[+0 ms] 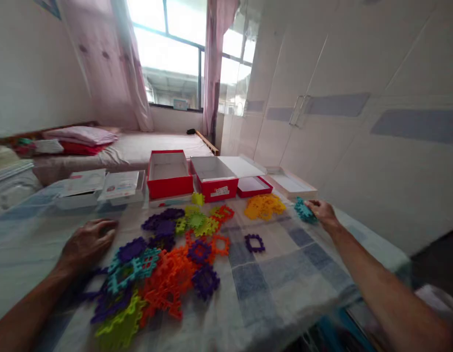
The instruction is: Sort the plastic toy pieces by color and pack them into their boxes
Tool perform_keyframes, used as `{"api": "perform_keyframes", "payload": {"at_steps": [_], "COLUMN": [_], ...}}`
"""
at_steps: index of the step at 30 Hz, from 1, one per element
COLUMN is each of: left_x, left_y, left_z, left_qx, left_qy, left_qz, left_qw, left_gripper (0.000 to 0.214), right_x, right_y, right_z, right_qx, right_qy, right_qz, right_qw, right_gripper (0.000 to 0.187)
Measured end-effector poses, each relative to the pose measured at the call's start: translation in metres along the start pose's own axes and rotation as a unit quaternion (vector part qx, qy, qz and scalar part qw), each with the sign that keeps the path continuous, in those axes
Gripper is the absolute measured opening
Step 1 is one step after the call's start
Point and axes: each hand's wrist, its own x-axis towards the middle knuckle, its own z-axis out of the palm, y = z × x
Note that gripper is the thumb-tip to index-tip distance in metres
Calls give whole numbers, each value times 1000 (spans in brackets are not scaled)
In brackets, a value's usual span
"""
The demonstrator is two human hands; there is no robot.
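Observation:
My right hand [324, 214] reaches to the table's right side, its fingertips closed on a teal toothed plastic piece [304, 211] in a small teal heap. My left hand [87, 243] rests on the cloth left of the mixed pile, fingers loosely curved and apart from the thumb, holding nothing. Beside it lie teal pieces [120, 275] and purple pieces [132, 250]. Orange pieces [171, 274] fill the pile's middle, with lime green pieces [121, 325] at the near edge. A purple square frame [245, 243] lies alone to the right. Yellow pieces [263, 207] form their own heap.
Behind the pieces stand two red boxes [170, 188] [216, 190], a shallow red tray [254, 193] and a pale lid [290, 183]. White boxes [125, 188] sit at the back left. A checked cloth [270, 283] covers the table. Beyond are a bed [160, 144] and a wardrobe [340, 161].

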Motion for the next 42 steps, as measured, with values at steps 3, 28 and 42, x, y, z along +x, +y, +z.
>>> {"api": "perform_keyframes", "payload": {"at_steps": [3,28,42], "left_x": [0,-5,-3], "left_y": [6,20,19], "left_z": [-2,5,10], "left_qx": [4,-25,-28], "left_qy": [18,101,108], "left_qz": [-5,-30,-39], "left_qw": [1000,994,993], "left_gripper": [60,31,30], "right_x": [-2,-294,-277], "right_y": [-5,-251,-257], "right_z": [6,83,67], "right_qx": [-24,65,28], "right_qy": [12,-321,-269], "right_qz": [27,-574,-513], "right_qw": [999,751,815], "right_gripper": [33,32,45]}}
